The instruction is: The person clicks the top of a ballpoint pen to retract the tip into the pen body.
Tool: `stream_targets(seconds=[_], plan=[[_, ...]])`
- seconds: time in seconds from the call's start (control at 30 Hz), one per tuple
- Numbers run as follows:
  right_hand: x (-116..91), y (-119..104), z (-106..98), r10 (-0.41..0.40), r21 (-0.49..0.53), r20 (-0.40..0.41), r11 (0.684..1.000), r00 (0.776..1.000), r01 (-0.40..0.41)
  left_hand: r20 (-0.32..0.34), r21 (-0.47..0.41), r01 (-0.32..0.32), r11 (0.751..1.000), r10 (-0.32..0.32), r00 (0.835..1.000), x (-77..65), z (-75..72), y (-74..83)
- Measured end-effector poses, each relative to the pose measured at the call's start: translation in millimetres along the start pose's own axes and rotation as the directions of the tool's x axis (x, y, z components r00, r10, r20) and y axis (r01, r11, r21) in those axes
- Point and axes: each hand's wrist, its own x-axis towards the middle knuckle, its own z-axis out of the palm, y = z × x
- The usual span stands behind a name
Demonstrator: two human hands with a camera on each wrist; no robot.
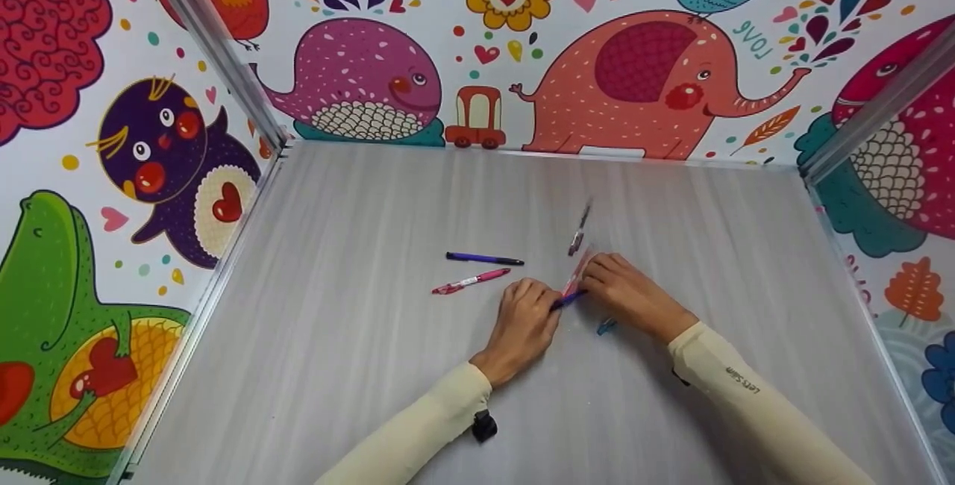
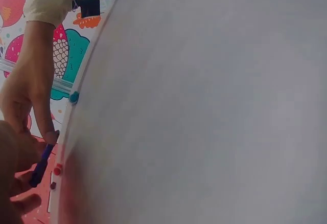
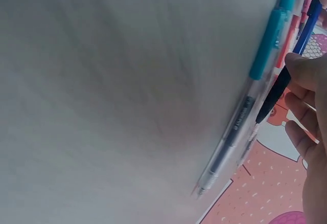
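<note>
A blue pen with a black end spans the space between both hands. My left hand pinches its blue end. My right hand pinches the pen near the black part, thumb against the barrel in the right wrist view. Beneath the hands, a red pen lies partly covered on the table. Close under the right hand is a clear pen with a teal end, mostly hidden in the head view. Beyond the hands lies another clear pen with a dark tip.
Left of the hands, a second blue pen and a pink pen lie on the grey table. Walls printed with cartoon animals and metal frame posts border the table.
</note>
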Motion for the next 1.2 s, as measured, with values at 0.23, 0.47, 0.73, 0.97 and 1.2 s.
stream_targets(seconds=[0.23, 0.47, 0.73, 0.97, 1.2], plan=[[0, -5, -8, 0.024, 0.059, -0.043, 0.998, 0.999, -0.021, -0.037, -0.057, -0.023, 0.998, 0.021, 0.999, -0.6, -8.4, -5.3], [3, -14, -16, 0.076, 0.143, -0.066, 0.987, 0.995, -0.066, -0.043, -0.243, -0.015, 0.970, 0.005, 0.999, -1.1, -18.3, -12.5], [10, -31, -21, 0.138, 0.247, -0.114, 0.963, 0.984, -0.106, -0.036, -0.443, -0.012, 0.896, -0.004, 0.999, 4.8, -30.4, -19.4], [13, -42, -18, 0.221, 0.355, -0.164, 0.923, 0.961, -0.151, -0.030, -0.490, 0.022, 0.872, -0.042, 0.999, 9.9, -36.3, -22.3], [12, -53, -14, 0.383, 0.583, -0.086, 0.768, 0.920, -0.265, -0.076, -0.536, 0.012, 0.844, -0.063, 0.995, 14.5, -35.6, -24.5]])
